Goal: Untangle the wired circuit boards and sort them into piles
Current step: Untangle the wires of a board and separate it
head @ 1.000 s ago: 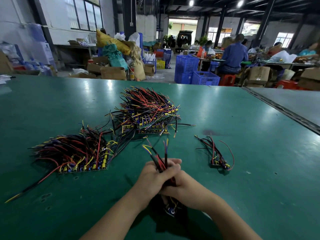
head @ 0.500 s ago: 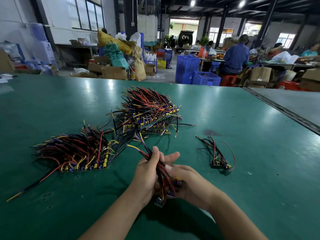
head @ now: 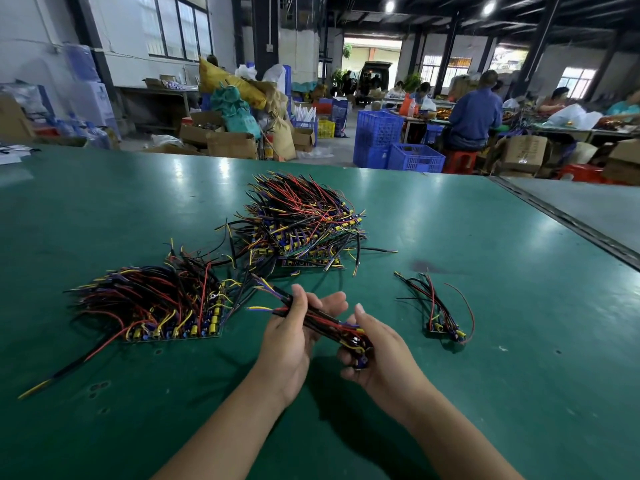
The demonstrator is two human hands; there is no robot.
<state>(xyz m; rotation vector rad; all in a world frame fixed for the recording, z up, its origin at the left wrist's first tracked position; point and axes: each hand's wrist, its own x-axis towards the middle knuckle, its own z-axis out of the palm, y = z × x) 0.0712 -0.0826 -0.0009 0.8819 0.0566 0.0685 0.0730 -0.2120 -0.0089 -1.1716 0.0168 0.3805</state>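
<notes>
Since the earlier frame, the bundle [head: 323,323] has been tilted flatter, with its wire ends pointed left. On the desk [head: 519,382], a large pile [head: 152,306] is seen at the left, and a second pile [head: 301,223] behind and right of it. The wires are pinched by the left hand [head: 289,344], thumb over them. The board end is held in the curled right hand [head: 381,355]. A small pile [head: 440,315] lies at the right, apart.

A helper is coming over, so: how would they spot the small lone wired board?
On the green table, look right of the person's right hand. The small wired board lies there alone, a thin bunch, unlike the left heap and the far heap.
</notes>
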